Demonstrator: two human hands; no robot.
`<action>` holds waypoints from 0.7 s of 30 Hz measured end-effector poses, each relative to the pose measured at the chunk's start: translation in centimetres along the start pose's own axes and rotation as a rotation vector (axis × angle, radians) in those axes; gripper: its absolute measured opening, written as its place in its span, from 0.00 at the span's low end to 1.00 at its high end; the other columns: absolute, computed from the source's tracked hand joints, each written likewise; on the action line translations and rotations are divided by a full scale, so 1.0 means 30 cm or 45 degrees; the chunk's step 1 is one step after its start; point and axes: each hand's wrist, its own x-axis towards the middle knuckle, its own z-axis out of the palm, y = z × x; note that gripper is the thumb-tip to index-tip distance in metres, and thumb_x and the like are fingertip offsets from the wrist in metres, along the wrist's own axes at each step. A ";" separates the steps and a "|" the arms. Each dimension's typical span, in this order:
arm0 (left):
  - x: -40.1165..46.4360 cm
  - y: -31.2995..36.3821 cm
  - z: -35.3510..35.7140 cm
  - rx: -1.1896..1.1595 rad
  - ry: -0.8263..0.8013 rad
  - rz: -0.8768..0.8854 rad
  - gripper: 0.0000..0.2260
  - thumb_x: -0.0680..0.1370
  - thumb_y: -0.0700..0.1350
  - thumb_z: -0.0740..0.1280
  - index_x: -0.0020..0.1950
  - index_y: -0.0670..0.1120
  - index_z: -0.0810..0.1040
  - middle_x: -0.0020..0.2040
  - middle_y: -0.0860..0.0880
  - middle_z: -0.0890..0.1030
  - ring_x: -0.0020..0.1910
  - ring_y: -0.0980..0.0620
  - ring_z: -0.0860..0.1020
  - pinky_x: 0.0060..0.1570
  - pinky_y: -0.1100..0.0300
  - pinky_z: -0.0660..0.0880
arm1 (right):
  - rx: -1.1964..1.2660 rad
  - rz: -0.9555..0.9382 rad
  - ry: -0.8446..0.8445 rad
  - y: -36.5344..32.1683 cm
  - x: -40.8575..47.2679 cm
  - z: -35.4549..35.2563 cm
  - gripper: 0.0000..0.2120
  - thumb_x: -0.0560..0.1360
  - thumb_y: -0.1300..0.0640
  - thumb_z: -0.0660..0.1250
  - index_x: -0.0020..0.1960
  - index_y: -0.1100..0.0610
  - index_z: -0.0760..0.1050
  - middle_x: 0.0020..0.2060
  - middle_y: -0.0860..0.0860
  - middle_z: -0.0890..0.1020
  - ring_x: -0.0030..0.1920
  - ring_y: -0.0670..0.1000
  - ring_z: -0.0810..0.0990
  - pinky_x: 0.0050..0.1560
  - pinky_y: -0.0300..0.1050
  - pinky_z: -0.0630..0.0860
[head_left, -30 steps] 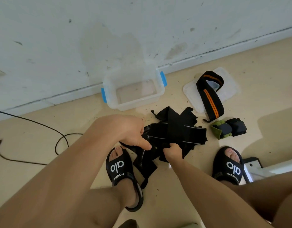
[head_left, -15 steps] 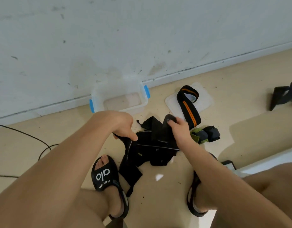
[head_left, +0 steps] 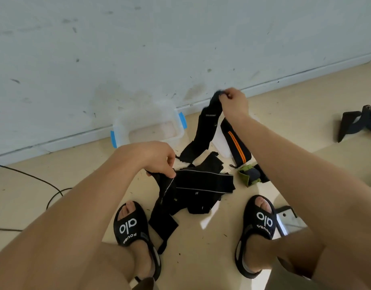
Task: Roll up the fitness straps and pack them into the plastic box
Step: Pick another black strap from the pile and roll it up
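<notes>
A person crouched over a tiled floor (head_left: 201,258) sorts a tangle of black fitness straps (head_left: 201,185) lying between two sandalled feet, a short way in front of the clear plastic box (head_left: 148,130) with blue latches that stands open against the wall. The right hand (head_left: 234,101) is raised well apart from the left, its fingertips pinching the end of one black strap (head_left: 207,124) so that the band hangs slack down to the pile; the left hand (head_left: 157,160) pinches the edge of another strap at the near-left side of the heap. The webbing looks light, limp and elastic, draping and creasing under its own weight, so it seems unlikely to hold a shape unless wound tightly from one end. A firm pinch at a free end, with the other hand guiding the length, appears the best hold. An orange-striped strap (head_left: 235,145) rests partly on a white lid (head_left: 220,143) to the right of the box, and just beside it a green-and-black wrap (head_left: 249,174) lies on the floor. A black cable (head_left: 44,185) trails at left.
</notes>
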 end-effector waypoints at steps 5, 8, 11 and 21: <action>0.044 -0.010 0.012 -0.074 0.086 0.055 0.09 0.77 0.53 0.73 0.45 0.50 0.78 0.39 0.50 0.80 0.34 0.51 0.78 0.33 0.61 0.71 | -0.129 0.353 -0.173 0.292 -0.074 0.110 0.19 0.85 0.58 0.59 0.75 0.58 0.71 0.63 0.56 0.79 0.59 0.57 0.79 0.58 0.49 0.75; 0.061 -0.022 0.015 -0.048 0.055 0.044 0.08 0.78 0.54 0.72 0.46 0.51 0.78 0.40 0.53 0.79 0.36 0.53 0.77 0.33 0.61 0.70 | -0.185 0.600 -0.356 0.478 -0.139 0.185 0.16 0.83 0.58 0.62 0.70 0.58 0.75 0.50 0.56 0.79 0.48 0.56 0.78 0.47 0.50 0.77; 0.077 -0.046 0.026 -0.009 0.008 0.010 0.08 0.78 0.54 0.72 0.49 0.51 0.78 0.43 0.54 0.78 0.39 0.55 0.76 0.35 0.62 0.68 | -0.184 0.820 -0.621 0.586 -0.235 0.259 0.08 0.80 0.65 0.63 0.58 0.64 0.77 0.40 0.57 0.77 0.37 0.54 0.77 0.33 0.44 0.78; 0.110 -0.082 0.058 0.121 0.113 -0.104 0.10 0.80 0.51 0.69 0.57 0.49 0.74 0.47 0.52 0.76 0.45 0.51 0.77 0.39 0.57 0.70 | -0.284 0.888 -0.777 0.693 -0.554 0.383 0.26 0.78 0.58 0.72 0.72 0.60 0.66 0.60 0.56 0.78 0.58 0.55 0.77 0.57 0.46 0.74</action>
